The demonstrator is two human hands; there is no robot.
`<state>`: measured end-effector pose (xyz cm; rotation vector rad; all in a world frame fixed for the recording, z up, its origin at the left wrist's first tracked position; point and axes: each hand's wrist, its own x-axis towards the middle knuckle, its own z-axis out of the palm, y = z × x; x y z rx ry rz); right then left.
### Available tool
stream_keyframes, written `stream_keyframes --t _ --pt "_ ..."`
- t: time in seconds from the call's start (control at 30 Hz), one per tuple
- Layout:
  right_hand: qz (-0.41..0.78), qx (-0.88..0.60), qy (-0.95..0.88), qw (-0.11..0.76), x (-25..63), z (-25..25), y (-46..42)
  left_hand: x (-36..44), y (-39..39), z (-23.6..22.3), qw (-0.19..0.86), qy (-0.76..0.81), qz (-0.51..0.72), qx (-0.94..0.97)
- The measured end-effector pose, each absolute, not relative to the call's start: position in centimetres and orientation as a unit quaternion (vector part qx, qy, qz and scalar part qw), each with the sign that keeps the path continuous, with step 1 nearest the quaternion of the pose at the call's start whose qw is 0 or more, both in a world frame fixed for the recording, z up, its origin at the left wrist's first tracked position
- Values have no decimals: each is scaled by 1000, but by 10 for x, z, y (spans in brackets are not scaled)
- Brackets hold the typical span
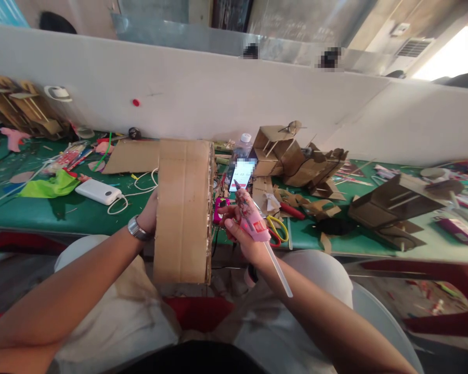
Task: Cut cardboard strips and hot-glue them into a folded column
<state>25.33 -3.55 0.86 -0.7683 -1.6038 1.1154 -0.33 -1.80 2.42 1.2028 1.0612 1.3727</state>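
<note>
My left hand [152,213] grips the left side of a brown cardboard piece [182,208], held upright at the table's front edge; its fingers are mostly hidden behind the board. Corrugated layers show along the piece's right edge. In my right hand [239,234] is a pink glue gun [253,221], its nozzle pointing up and away, with a clear glue stick [277,270] sticking out of its back end. The gun is just right of the cardboard, apart from it. Beyond the nozzle a phone [242,174] with a lit screen leans near a clear bottle [244,145].
Cardboard models [281,156] stand at the back, and another [390,208] is on the right. Yellow-handled scissors [281,228] lie among scraps. On the left are a white power bank [99,192] with a cable and green fabric [49,185]. A white partition [203,93] runs behind the table.
</note>
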Motion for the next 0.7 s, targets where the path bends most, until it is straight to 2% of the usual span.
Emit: stream_keyframes --t 0.13,0.4,0.7 --pt "450 -341 -647 513 252 12 -35 4 -20 23 474 432 601 477" --pt "448 -342 -642 519 250 12 -37 4 -18 19 344 413 624 567" --pt "409 -356 -680 493 255 8 -36 4 -27 30 354 404 640 549"
